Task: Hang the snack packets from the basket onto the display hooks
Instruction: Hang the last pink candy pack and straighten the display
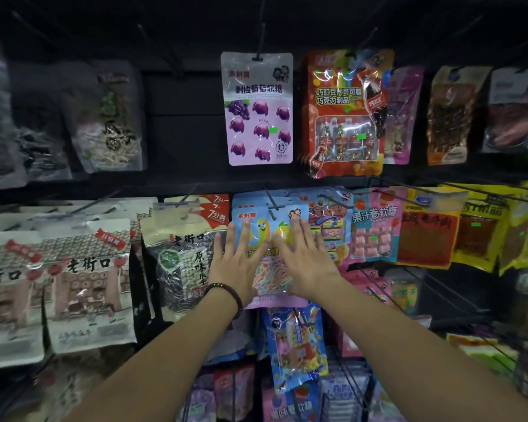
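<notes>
Dark peg-board shelving filled the view, its rows of display hooks (271, 198) crowded with hanging snack packets. At the centre, a blue and pink packet (267, 236) of coloured candy strips was seen hung on a hook in the middle row, its printed top at twelve o'clock from both hands. The left hand (237, 263) was laid flat against the packet's left half, fingers spread wide and nothing gripped; a dark beaded bracelet (228, 295) was worn at its wrist. The right hand (302, 258) was pressed flat on the packet's right half, likewise fully splayed and holding nothing. The fingertips of the two hands were placed just beside one another over the packet's middle.

At twelve o'clock from the hands, a pale purple grape-candy packet (259, 108) was hung alone on an upper hook, with a red cola-candy packet (346, 112) at its three o'clock. At nine o'clock from the hands, sunflower-seed packets (182, 260) were hung, and beyond them white packets (89, 281) printed with a shopfront. At three o'clock, a pink fruit-roll packet (374, 226) was hung, and a blue packet (297, 345) was seen at six o'clock, between the forearms. No basket could be seen.
</notes>
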{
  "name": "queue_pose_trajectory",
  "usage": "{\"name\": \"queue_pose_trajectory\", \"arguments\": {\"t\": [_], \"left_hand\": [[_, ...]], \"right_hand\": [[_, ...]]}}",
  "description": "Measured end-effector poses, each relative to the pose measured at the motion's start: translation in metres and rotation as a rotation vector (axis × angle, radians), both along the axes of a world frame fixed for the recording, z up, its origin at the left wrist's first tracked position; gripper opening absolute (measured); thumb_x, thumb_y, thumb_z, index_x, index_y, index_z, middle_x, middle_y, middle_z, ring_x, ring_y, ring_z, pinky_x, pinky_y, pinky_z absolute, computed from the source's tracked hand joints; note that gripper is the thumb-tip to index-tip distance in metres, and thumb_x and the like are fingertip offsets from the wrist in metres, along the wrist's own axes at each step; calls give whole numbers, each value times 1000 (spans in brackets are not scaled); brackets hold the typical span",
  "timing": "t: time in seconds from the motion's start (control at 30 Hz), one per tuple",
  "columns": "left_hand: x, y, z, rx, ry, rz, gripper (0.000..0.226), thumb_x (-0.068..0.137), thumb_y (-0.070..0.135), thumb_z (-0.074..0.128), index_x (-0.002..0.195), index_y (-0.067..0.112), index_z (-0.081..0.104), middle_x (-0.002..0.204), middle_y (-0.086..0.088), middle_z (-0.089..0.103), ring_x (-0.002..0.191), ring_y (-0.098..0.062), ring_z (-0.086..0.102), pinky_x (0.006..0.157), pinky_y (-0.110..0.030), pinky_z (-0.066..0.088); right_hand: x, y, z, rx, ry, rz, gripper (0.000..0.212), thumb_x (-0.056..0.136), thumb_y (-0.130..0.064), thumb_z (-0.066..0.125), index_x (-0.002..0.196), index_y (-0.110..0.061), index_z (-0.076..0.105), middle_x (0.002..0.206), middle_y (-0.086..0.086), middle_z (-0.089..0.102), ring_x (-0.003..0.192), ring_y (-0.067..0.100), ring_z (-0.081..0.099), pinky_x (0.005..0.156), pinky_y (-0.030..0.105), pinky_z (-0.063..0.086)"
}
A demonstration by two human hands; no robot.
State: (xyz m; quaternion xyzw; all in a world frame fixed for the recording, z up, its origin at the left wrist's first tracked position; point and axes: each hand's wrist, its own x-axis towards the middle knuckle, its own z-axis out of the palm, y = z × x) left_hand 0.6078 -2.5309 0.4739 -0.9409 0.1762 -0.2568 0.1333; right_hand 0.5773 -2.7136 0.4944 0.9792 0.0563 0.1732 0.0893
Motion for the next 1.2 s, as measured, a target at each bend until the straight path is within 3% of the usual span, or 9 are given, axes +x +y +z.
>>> {"name": "queue_pose_trajectory", "arguments": {"t": [0.27,0.37,0.47,0.6,0.7,0.83,0.93,1.0,1.2], "left_hand": [[-7,4,4,5,31,-12,113,92,43,70,166,39,-15,171,-21,-33,160,-50,-19,129,-68,6],[-20,14,3,6,47,-34,95,95,44,64,167,36,3,176,-19,-17,162,-48,-9,129,-67,9],[-40,32,-1,11,36,-36,81,95,47,61,164,29,22,175,-20,1,161,-47,7,129,-65,12],[-66,68,-6,-14,-46,-18,56,90,46,59,140,21,49,143,-19,41,130,-43,41,113,-58,36],[-74,101,-8,-59,-119,18,46,91,48,58,126,18,55,127,-16,48,113,-39,48,98,-55,42],[-66,133,-3,-129,-74,179,77,80,41,68,150,23,41,160,-24,32,139,-48,37,114,-63,34],[-52,144,-5,-140,-15,184,97,89,47,63,167,29,8,174,-23,-1,159,-50,6,127,-66,14],[-43,145,-6,-148,-5,192,102,92,49,60,168,30,-5,175,-20,-13,161,-48,-9,129,-67,3],[-22,138,-3,-149,33,225,103,97,50,55,166,33,-19,173,-19,-29,159,-45,-27,119,-76,-18]], "right_hand": [[-3,5,6,-9,31,7,120,85,-27,86,167,-26,-2,170,26,-32,161,49,-22,130,67,11],[-15,14,7,-51,60,22,112,91,-39,78,169,-22,-1,173,26,-24,163,47,-17,131,67,9],[-29,33,7,-63,40,100,103,92,-36,73,168,-18,6,175,26,-7,164,46,-5,131,65,15],[-42,72,9,-74,-14,260,84,93,-30,66,163,-14,23,164,24,24,153,44,26,123,55,35],[-45,103,9,-84,-69,348,75,88,-29,69,153,-13,34,142,19,38,133,39,42,112,49,41],[-37,136,6,-108,-100,363,94,85,-34,74,161,-14,23,153,23,30,145,44,31,122,56,34],[-26,153,7,-115,-84,308,110,88,-41,74,169,-18,4,173,26,-1,161,48,3,131,62,15],[-17,160,8,-106,-83,267,115,88,-43,75,170,-19,-2,175,26,-12,163,49,-6,132,63,8],[8,164,8,-45,-35,194,115,90,-40,75,170,-20,-4,174,27,-22,162,48,-18,132,65,5]]}}
